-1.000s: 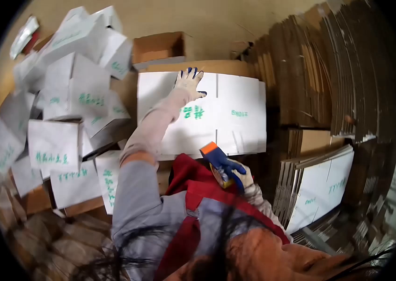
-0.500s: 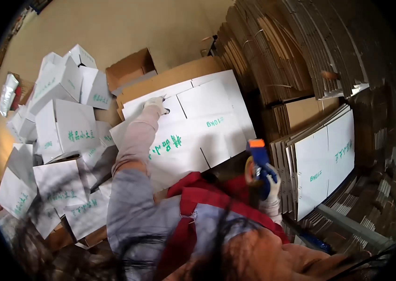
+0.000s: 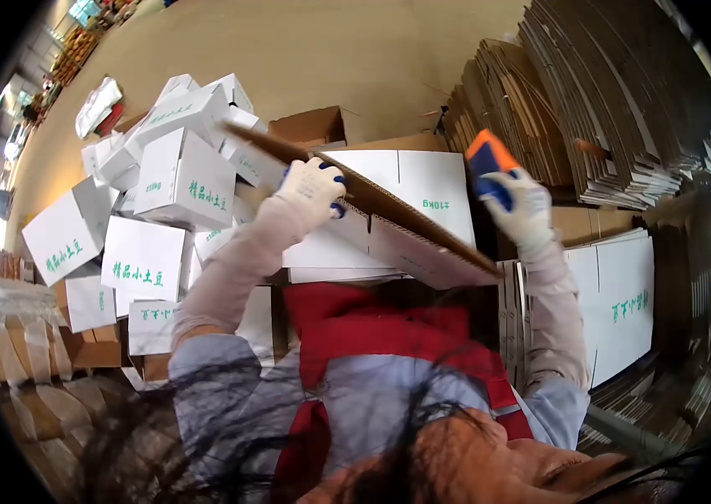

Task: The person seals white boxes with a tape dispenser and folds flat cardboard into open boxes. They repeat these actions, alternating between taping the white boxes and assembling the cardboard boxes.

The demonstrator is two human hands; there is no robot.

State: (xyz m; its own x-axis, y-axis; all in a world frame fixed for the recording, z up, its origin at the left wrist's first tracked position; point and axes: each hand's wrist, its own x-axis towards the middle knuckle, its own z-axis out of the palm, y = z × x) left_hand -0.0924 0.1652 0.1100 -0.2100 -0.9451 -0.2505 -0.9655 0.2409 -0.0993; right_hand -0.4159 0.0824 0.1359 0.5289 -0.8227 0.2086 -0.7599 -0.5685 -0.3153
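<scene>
My left hand (image 3: 311, 191), in a white glove with blue fingertips, grips the upper edge of a folded cardboard sheet (image 3: 423, 244), which is raised and tilted over the stack. Beneath it lie flat white cartons (image 3: 435, 186) with green print. To the right of the sheet, my right hand (image 3: 519, 206), gloved the same way, is closed round a blue and orange tape dispenser (image 3: 490, 160). The dispenser is held up near the stack's right edge and does not touch the raised sheet.
Assembled white boxes (image 3: 186, 178) are heaped at the left. An open brown box (image 3: 313, 128) stands behind the stack. Bundled flat cardboard (image 3: 528, 109) rises at the upper right, with more white flat cartons (image 3: 612, 302) at the right.
The left hand has lifted a sheet that lay flat, tilting it up. The right hand has moved up and forward with the tape dispenser. The view has shifted, showing more of the left side.
</scene>
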